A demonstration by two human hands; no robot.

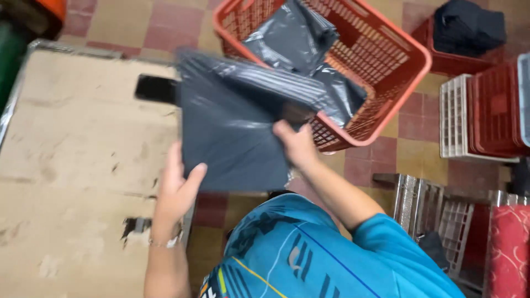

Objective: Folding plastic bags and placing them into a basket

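Observation:
A dark grey plastic mailer bag (232, 132) hangs flat between both hands at the table's right edge. My left hand (176, 187) grips its lower left corner, thumb on top. My right hand (298, 144) holds its right edge, close to the rim of a red plastic basket (381, 60). More grey bags (292, 38) lie inside that basket. The held bag covers part of a black phone-like object (154, 88) lying on the table.
A worn cardboard-covered table (77, 165) fills the left side. Red and white crates (486, 116) stand at the right, one basket holding dark folded cloth (469, 25). Metal racks (430, 215) sit at lower right on the tiled floor.

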